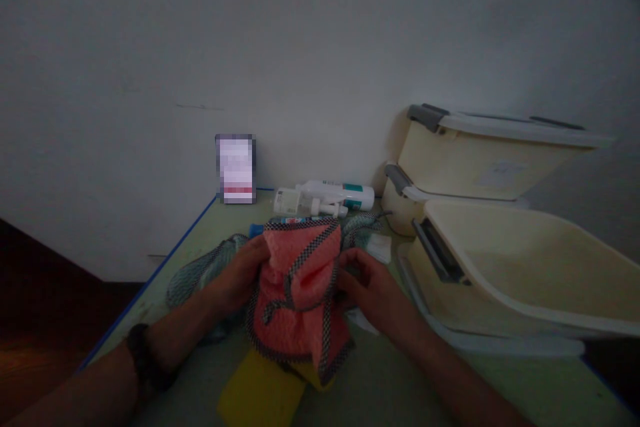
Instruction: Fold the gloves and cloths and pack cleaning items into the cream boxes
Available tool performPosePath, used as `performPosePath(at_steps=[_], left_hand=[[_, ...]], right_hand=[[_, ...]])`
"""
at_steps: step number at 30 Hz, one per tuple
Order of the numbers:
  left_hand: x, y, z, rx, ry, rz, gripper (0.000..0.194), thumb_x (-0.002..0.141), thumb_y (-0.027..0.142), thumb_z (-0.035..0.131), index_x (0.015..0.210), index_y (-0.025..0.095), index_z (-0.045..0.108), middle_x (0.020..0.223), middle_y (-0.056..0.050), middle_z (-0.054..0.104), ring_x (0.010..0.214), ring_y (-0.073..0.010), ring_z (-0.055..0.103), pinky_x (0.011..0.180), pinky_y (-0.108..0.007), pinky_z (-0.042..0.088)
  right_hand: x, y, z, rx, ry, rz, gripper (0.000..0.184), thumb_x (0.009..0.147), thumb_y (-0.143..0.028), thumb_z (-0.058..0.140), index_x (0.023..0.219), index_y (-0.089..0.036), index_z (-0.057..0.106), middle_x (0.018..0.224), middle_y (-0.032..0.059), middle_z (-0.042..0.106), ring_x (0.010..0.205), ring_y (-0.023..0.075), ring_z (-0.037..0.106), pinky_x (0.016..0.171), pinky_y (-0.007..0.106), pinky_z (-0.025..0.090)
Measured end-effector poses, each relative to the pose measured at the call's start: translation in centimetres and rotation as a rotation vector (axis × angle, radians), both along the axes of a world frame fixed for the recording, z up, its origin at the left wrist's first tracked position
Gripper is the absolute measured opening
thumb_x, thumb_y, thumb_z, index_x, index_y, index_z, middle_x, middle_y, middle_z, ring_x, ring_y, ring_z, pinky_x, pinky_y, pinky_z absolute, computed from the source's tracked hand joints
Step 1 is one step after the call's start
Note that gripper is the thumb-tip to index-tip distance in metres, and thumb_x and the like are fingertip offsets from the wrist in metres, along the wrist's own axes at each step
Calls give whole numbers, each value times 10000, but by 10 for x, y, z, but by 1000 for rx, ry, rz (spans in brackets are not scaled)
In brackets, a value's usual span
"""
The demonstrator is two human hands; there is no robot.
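Note:
A pink-orange cloth (300,287) with a dark checkered border is bunched up on the table between my hands. My left hand (239,277) grips its left side, fingers curled into the folds. On the other side, my right hand (373,287) has its fingers closed on the cloth's edge. A dark band sits on my left wrist (143,360). Under the cloth lies a yellow sponge or cloth (260,392). A teal mesh cloth (200,267) lies behind my left hand.
Two white bottles (325,197) lie on their sides near the wall. Cream plastic tubs stand at the right: an open one (505,267) in front, two lidded ones (480,153) stacked behind. The table's blue edge (165,257) runs along the left.

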State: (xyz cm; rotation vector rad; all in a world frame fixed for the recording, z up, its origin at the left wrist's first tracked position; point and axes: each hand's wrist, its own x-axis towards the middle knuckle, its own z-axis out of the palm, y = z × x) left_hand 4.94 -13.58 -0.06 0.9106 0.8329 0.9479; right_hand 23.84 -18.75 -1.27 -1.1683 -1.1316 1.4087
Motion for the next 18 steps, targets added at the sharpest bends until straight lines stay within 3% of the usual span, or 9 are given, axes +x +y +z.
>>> performPosePath(at_steps=[3, 7, 9, 14, 18], left_hand=[[0, 0, -4, 22, -72, -89, 241, 593, 186, 699, 825, 213, 643, 746, -45, 691, 744, -244, 674, 572, -290, 510], [0, 2, -5, 28, -78, -107, 417, 547, 109, 750, 925, 214, 608, 888, -44, 692, 720, -202, 670, 630, -295, 532], [-3, 6, -1, 42, -62, -23, 380, 542, 114, 760, 890, 193, 629, 845, -36, 694, 681, -180, 658, 604, -268, 529], [-18, 20, 14, 105, -59, 319, 212, 588, 144, 734, 785, 171, 663, 748, -3, 680, 612, -123, 614, 570, -212, 501], [-30, 31, 14, 51, 44, 434, 201, 636, 218, 718, 822, 166, 662, 773, -13, 681, 660, -140, 619, 572, -217, 491]], right_hand=[[-3, 1, -3, 213, -5, -69, 384, 673, -248, 687, 1004, -241, 492, 1000, 28, 623, 739, 131, 625, 586, 257, 519], [0, 4, 1, 350, -89, 5, 123, 703, -220, 631, 819, -215, 592, 864, 28, 677, 822, 181, 622, 704, 325, 511], [2, 3, 5, 316, -90, -25, 67, 728, -246, 592, 782, -212, 613, 806, 20, 686, 775, 185, 626, 667, 327, 509], [7, 0, 13, 148, -5, -173, 183, 741, -303, 580, 876, -206, 654, 830, 31, 698, 761, 189, 635, 676, 329, 496], [12, 5, 11, 123, 84, -185, 269, 768, -415, 533, 788, -190, 680, 676, 53, 690, 719, 227, 655, 648, 360, 506]])
